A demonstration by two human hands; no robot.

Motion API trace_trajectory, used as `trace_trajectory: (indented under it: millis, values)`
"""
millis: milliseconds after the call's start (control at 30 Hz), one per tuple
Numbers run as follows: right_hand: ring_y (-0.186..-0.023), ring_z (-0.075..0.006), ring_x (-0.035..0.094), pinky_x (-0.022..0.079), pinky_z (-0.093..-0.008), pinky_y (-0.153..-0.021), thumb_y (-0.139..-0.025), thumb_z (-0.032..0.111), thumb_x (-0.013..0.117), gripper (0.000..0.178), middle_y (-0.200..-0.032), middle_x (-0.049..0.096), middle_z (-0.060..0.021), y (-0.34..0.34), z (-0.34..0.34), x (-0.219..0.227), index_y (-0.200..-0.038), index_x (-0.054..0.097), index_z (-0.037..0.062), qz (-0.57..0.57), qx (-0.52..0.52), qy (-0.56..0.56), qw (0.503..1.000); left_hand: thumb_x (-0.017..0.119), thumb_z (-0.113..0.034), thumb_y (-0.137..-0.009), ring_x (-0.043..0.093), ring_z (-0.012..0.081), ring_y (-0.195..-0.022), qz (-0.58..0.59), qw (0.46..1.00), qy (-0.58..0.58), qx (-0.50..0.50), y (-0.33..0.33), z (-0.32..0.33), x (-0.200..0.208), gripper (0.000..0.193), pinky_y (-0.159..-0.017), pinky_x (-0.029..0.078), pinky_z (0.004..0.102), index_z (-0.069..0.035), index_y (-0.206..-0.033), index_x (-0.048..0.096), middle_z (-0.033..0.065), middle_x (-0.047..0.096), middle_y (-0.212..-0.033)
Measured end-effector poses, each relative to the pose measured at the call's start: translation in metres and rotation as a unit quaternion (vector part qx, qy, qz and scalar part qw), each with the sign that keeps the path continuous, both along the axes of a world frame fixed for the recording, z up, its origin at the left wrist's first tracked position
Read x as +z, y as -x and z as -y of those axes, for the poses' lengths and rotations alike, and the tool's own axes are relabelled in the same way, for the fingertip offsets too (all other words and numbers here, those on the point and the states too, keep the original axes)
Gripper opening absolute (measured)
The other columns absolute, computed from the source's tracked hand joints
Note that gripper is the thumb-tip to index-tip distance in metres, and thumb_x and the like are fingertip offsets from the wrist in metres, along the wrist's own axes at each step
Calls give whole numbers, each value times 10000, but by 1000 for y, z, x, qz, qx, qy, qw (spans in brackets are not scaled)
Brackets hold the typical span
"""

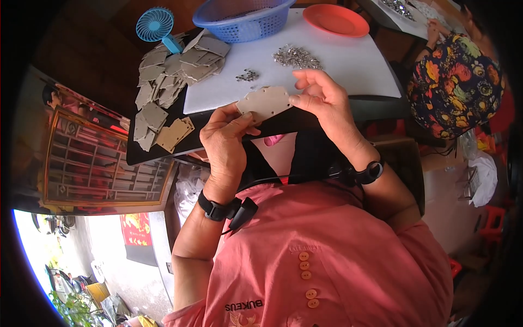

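My left hand (226, 144) pinches a grey cardboard piece (264, 104) with a scalloped edge and small holes, thumb on its near face. It is held up before the near edge of the white board. My right hand (327, 103) is at the card's right end, its thumb against the edge and its other fingers raised apart from the card. Beyond the hands lie a small cluster of metal bits (248, 75) and a larger heap of shiny metal bits (297, 56), too small to name.
Stacked grey cards (163, 76) cover the table's left side, with several tan cards (175, 134) nearer me. A blue handheld fan (155, 25), a blue basket (245, 24) and a red plate (336, 20) stand farther back on the white board (359, 76). A person in a floral top (455, 87) works at right.
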State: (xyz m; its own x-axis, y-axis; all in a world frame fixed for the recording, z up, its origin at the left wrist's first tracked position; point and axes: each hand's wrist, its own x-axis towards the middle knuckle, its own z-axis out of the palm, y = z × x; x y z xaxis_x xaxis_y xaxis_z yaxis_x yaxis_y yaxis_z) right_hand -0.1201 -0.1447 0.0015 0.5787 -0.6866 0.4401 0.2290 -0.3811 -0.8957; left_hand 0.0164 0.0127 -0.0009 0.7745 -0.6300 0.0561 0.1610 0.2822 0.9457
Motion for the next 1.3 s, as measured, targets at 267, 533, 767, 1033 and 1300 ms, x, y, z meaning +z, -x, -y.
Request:
trace_trajectory:
  millis: [267,533,767,1033,1300]
  values:
    - [-575,-64,520,441,-218,-538,-874,74,717,101,-726,598,-4,3,-3,-2,-866,647,1,-41,108,-152,982,642,67,-874,704,266,-743,-52,996,-8,-78,2,-3,-2,134,-600,558,305,52,-1006,621,171,699,-901]
    - [-606,-58,524,434,-220,-541,-889,96,711,114,-733,598,8,5,7,2,-866,644,7,-8,39,-142,989,684,43,-875,685,228,-721,-86,993,-1,-80,4,0,0,118,-582,550,306,15,-973,625,137,702,-896]
    - [-644,-283,561,435,-398,-580,-770,22,669,141,-766,540,-84,5,-16,13,-897,617,53,45,-155,453,877,642,32,-906,680,203,-772,-86,996,20,-7,17,10,6,143,-642,591,317,49,-1043,604,130,683,-987]
    - [-769,-253,563,452,-391,-647,-667,60,706,222,-832,507,-72,-22,-37,-20,-869,614,62,38,-125,474,871,604,-78,-973,653,154,-833,-139,983,76,-93,22,14,15,192,-718,522,271,36,-1127,592,96,675,-989]
    - [-685,-286,582,471,-393,-618,-805,76,697,264,-778,577,-88,3,-6,13,-1060,628,87,11,-156,366,917,645,22,-911,664,139,-871,93,992,-27,-86,11,10,7,181,-816,533,259,23,-1092,636,87,700,-1016]
